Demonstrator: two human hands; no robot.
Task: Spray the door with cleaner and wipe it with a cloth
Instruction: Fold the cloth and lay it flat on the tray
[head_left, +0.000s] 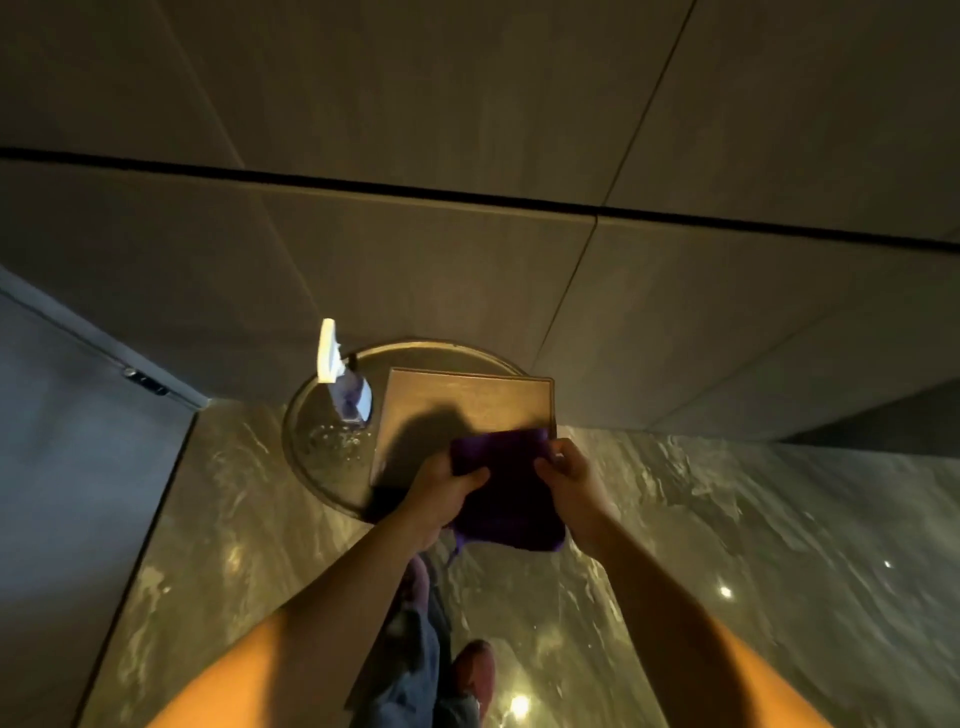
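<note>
A dark purple cloth (506, 493) hangs between both hands over the near edge of a brown square tray (467, 400). My left hand (441, 491) grips the cloth's left edge and my right hand (571, 480) pinches its upper right corner. A spray bottle (345, 384) with a white trigger head and a purple label stands upright on a round glass table (311, 441), left of the tray. At the far left a grey door panel (78, 441) with a small latch is seen edge-on.
Tall beige wall panels (467, 260) with dark seams rise behind the table. The floor (727, 545) is glossy marble with light reflections. My legs and shoes (470, 670) show below the hands.
</note>
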